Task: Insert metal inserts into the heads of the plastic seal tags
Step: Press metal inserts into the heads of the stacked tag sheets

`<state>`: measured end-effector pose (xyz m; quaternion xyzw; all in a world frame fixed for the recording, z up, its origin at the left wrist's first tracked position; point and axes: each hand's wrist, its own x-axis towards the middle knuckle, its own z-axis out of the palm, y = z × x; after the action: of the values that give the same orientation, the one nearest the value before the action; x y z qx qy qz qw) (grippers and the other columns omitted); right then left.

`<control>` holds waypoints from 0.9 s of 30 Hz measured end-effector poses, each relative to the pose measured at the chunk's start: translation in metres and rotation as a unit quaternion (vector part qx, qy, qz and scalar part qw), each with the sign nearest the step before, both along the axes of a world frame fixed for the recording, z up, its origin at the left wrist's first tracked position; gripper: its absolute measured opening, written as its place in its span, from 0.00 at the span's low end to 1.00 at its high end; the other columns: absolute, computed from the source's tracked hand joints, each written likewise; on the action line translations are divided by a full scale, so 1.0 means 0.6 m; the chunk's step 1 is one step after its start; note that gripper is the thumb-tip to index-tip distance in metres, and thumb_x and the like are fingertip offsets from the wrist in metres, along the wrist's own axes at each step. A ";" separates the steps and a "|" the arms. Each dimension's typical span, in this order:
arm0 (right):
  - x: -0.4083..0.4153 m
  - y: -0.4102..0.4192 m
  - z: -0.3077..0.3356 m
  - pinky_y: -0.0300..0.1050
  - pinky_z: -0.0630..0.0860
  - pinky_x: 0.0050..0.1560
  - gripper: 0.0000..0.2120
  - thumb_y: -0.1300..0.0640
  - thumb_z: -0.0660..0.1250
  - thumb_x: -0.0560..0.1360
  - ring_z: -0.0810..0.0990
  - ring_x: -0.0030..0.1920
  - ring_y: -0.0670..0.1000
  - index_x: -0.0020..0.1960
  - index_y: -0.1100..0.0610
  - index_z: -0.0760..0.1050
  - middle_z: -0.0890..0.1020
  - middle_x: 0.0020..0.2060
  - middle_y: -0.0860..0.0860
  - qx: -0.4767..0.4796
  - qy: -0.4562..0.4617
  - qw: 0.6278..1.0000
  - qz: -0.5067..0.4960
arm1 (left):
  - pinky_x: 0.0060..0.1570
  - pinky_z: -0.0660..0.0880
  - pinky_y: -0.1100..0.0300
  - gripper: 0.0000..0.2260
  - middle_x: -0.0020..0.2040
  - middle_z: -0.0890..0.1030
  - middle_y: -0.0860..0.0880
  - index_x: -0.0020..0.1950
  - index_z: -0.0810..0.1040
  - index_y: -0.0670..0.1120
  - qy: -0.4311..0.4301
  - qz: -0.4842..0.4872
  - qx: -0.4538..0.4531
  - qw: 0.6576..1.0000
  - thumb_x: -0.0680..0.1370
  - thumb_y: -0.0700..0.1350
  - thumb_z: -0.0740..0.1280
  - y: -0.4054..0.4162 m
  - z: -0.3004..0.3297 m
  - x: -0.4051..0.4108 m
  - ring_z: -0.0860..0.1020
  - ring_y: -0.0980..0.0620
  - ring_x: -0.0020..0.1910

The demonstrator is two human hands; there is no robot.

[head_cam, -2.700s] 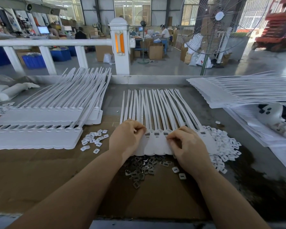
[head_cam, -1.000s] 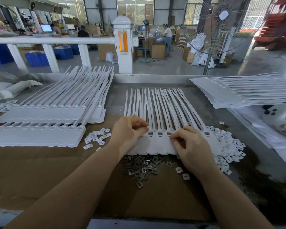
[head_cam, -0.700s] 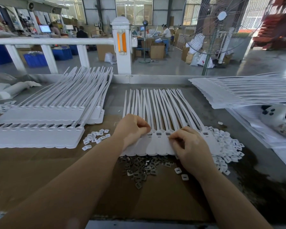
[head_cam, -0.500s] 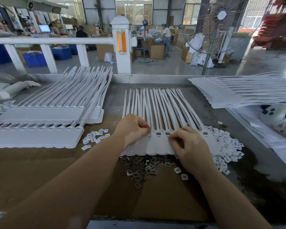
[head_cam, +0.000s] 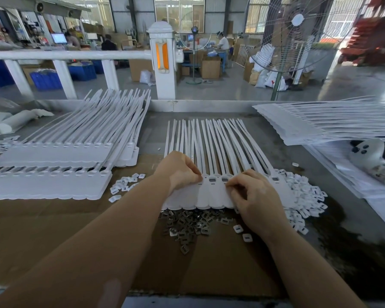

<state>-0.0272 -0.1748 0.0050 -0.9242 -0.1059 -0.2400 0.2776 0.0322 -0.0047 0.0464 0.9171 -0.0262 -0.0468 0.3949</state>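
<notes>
Both hands sit curled on the strip of seal tags (head_cam: 211,194) mid-table: the left hand (head_cam: 180,170) pinches at a tag head, the right hand (head_cam: 253,194) likewise (whatever either grip holds is hidden). Loose metal inserts (head_cam: 187,223) lie heaped just below the strip.

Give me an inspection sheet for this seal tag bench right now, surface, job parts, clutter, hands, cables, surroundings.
Surface: brown cardboard sheet over a grey bench.
Job's things: strip of seal tags under both hands; metal inserts heaped just below it.
Clutter: white plastic caps piled at right; stacked tag strips at left.
Grippers: left hand and right hand, fingers curled at the tag heads; anything pinched is hidden.
Cables: nothing seen.
Surroundings: pedestal fan, white railing, distant workers.
</notes>
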 end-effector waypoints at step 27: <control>0.006 -0.016 0.046 0.31 0.76 0.40 0.14 0.62 0.56 0.80 0.79 0.38 0.42 0.45 0.53 0.78 0.82 0.35 0.47 0.519 0.001 0.854 -0.033 | 0.43 0.73 0.74 0.09 0.42 0.80 0.61 0.50 0.81 0.52 -0.080 -0.192 -0.103 0.973 0.71 0.46 0.73 -0.064 -0.017 -0.103 0.77 0.67 0.42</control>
<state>-0.0236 -0.1842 0.0326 -0.6488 0.0650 -0.2678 0.7093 -0.0295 -0.0433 0.0364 0.8501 -0.2384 -0.0453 0.4674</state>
